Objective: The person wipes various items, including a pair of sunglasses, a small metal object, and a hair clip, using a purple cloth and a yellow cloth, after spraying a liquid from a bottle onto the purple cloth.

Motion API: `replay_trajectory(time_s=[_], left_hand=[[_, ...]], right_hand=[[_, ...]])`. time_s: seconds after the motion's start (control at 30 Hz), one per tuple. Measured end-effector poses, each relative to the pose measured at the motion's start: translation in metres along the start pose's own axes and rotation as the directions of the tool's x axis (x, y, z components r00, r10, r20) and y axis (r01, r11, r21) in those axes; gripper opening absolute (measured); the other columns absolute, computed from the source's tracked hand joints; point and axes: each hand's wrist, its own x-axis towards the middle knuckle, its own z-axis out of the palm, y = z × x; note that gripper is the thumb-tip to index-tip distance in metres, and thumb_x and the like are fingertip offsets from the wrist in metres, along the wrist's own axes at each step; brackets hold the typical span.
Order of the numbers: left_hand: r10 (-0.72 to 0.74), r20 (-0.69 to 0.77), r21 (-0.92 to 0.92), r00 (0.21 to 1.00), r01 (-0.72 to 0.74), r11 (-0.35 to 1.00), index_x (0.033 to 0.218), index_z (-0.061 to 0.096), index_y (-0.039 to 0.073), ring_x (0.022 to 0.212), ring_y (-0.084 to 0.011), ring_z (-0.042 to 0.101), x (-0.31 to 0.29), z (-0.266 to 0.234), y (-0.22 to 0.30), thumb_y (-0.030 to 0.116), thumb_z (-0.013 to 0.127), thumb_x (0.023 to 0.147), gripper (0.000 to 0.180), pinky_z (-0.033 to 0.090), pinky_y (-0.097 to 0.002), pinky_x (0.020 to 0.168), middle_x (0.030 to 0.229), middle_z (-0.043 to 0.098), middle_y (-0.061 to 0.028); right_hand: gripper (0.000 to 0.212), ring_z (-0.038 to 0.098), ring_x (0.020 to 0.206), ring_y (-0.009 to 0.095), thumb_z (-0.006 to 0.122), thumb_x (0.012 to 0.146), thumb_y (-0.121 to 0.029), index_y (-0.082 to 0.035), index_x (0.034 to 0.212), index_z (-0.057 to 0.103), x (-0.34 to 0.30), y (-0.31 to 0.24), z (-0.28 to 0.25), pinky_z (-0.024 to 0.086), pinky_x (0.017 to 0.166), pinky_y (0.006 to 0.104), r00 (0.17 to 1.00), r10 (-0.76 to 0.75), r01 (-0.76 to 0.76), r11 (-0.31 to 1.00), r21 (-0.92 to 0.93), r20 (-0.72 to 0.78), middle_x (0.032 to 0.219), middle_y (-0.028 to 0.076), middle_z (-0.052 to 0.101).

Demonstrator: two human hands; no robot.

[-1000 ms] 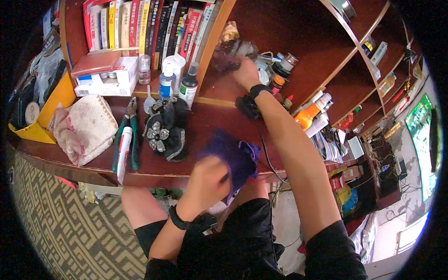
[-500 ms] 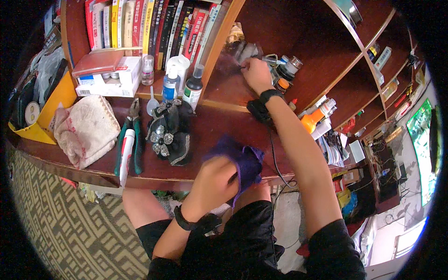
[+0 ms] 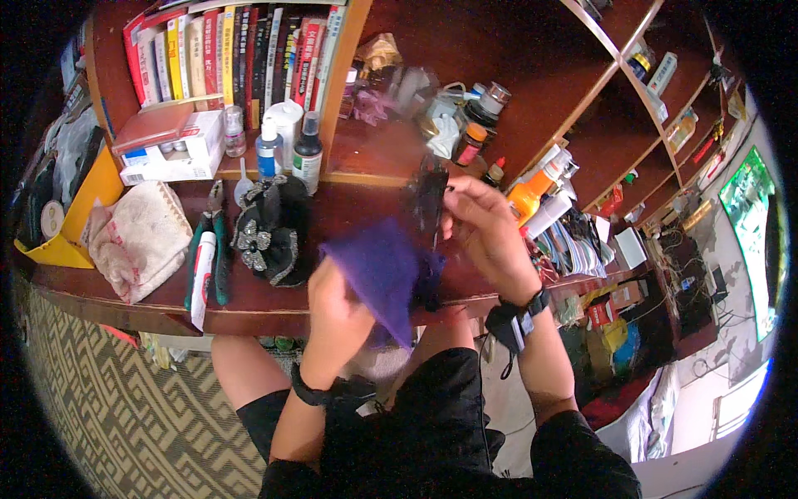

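Observation:
My left hand (image 3: pixel 339 306) grips a purple cloth (image 3: pixel 382 274), which hangs in a loose fold over the desk's front edge. Just right of the cloth, my right hand (image 3: pixel 486 223) pinches a dark, thin thing (image 3: pixel 429 204) between thumb and fingers. Motion blurs it, so I cannot tell its kind. Left of the cloth lies a black hair ornament (image 3: pixel 270 237) with a silvery jewelled flower. Beside that are green-handled pliers (image 3: pixel 218 241) with a white and red tube (image 3: pixel 202 270) lying over them.
A folded towel (image 3: pixel 137 237) and a yellow box (image 3: pixel 75 241) sit at the left. Bottles such as a blue one (image 3: pixel 268 150) and a dark one (image 3: pixel 307 154) stand before the books (image 3: pixel 237 54). Jars (image 3: pixel 471 143) fill the shelf; an orange bottle (image 3: pixel 528 198) leans right.
My right hand has come back from the shelf compartment toward the cloth, with the dark thing in its fingers. My left hand has lifted and turned the cloth slightly leftward. The view has shifted.

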Motion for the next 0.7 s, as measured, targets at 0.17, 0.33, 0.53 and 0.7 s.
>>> replay_trajectory(time_s=[0.17, 0.33, 0.53, 0.7], left_hand=[[-0.044, -0.049, -0.085, 0.998, 0.04, 0.996, 0.121, 0.057, 0.001, 0.103, -0.0244, 0.063, -0.003, 0.003, 0.001, 0.01, 0.083, 0.072, 0.056, 0.05, -0.0374, 0.09, 0.114, 0.064, -0.0129], [-0.009, 0.02, 0.084, 1.0, 0.008, 0.996, 0.125, 0.058, 0.001, 0.101, -0.026, 0.065, -0.005, 0.006, -0.002, 0.009, 0.084, 0.07, 0.061, 0.05, -0.0359, 0.089, 0.112, 0.065, -0.014], [0.121, -0.05, 0.257, 0.991, -0.104, 0.961, 0.11, 0.066, -0.001, 0.088, -0.0303, 0.068, -0.005, 0.01, 0.002, 0.006, 0.079, 0.072, 0.041, 0.053, -0.0343, 0.078, 0.1, 0.069, -0.0141], [0.124, -0.057, 0.235, 0.991, -0.107, 0.966, 0.104, 0.068, -0.002, 0.085, -0.0292, 0.068, -0.004, 0.008, 0.004, 0.006, 0.074, 0.074, 0.032, 0.052, -0.0338, 0.078, 0.099, 0.07, -0.0149]], right_hand=[[0.017, 0.064, 0.083, 0.014, 0.061, 0.095, -0.004, -0.002, 0.112, 0.063, -0.032, 0.03, 0.003, 0.053, 0.075, 0.0292, 0.999, -0.027, 0.022, 0.992, 0.127, 0.031, 0.101, 0.005, 0.067], [0.019, 0.065, 0.098, 0.015, 0.063, 0.091, 0.007, 0.0, 0.11, 0.061, -0.05, 0.056, 0.018, 0.053, 0.087, 0.0302, 0.978, -0.172, 0.185, 0.977, -0.111, 0.116, 0.109, 0.006, 0.065], [0.019, 0.064, 0.094, 0.013, 0.062, 0.092, 0.007, 0.0, 0.11, 0.059, -0.058, 0.07, 0.019, 0.053, 0.085, 0.0291, 0.987, -0.121, 0.131, 0.988, -0.084, 0.109, 0.103, 0.004, 0.063], [0.016, 0.064, 0.086, 0.014, 0.062, 0.093, 0.006, 0.001, 0.108, 0.059, -0.06, 0.068, 0.019, 0.053, 0.079, 0.0291, 0.987, -0.1, 0.104, 0.994, -0.026, 0.123, 0.095, 0.005, 0.063]])
